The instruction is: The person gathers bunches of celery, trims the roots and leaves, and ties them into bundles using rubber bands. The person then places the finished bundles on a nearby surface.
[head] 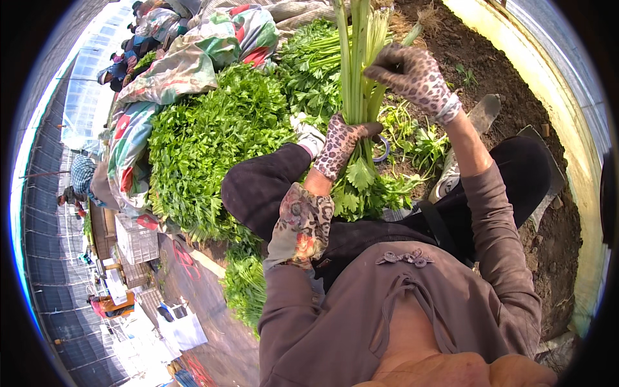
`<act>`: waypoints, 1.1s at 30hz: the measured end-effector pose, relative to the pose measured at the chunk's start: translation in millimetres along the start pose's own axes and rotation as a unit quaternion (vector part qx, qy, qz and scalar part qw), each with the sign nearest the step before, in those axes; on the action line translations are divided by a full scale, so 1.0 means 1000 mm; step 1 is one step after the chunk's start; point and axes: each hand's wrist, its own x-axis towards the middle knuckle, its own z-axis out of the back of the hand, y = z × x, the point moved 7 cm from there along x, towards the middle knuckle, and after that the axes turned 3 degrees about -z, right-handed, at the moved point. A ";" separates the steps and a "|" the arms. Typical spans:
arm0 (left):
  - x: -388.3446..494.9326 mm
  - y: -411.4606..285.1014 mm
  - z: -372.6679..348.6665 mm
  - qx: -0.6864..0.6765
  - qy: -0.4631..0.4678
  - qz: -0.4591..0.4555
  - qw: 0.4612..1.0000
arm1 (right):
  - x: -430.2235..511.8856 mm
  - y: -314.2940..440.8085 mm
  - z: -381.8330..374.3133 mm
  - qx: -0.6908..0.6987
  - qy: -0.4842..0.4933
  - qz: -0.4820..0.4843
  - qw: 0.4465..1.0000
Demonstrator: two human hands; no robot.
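Note:
My left hand (344, 142), in a leopard-print glove with dark palm and fingers, is wrapped around a bunch of celery (357, 92). The stalks point away from me and the leaves hang over my lap. My right hand (404, 72), in a matching glove, is bent beside the upper stalks, thumb and fingertips close together; whether it pinches a stalk or strip I cannot tell. A purple ring (382, 148), perhaps a roll of tape, shows just beyond my left hand's fingertips. Loose celery leaves (428, 147) lie on the soil to the right of the bunch.
A large heap of leafy celery (217, 145) lies left of my knee, partly edged by a patterned cloth (169, 77). More celery (314, 63) lies ahead. White crates (137, 239) stand at the left; other people are beyond. Bare soil (512, 92) runs along a pale wall (546, 82) at the right.

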 end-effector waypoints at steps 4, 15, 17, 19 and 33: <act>-0.008 -0.016 0.006 0.071 0.045 -0.087 0.993 | 0.013 -0.019 0.045 0.263 -0.068 0.026 0.962; 0.006 0.028 0.018 0.055 0.025 0.004 0.998 | 0.009 -0.003 0.018 -0.239 -0.002 -0.091 0.967; 0.001 0.027 0.023 0.037 -0.023 -0.012 0.999 | 0.005 -0.004 0.015 -0.239 0.032 -0.103 0.965; -0.004 0.010 0.012 -0.037 -0.035 0.013 0.999 | 0.003 -0.009 0.014 -0.253 0.020 -0.062 0.965; -0.005 0.045 0.028 -0.015 -0.029 0.018 0.999 | 0.006 -0.010 0.018 0.127 0.003 -0.110 0.986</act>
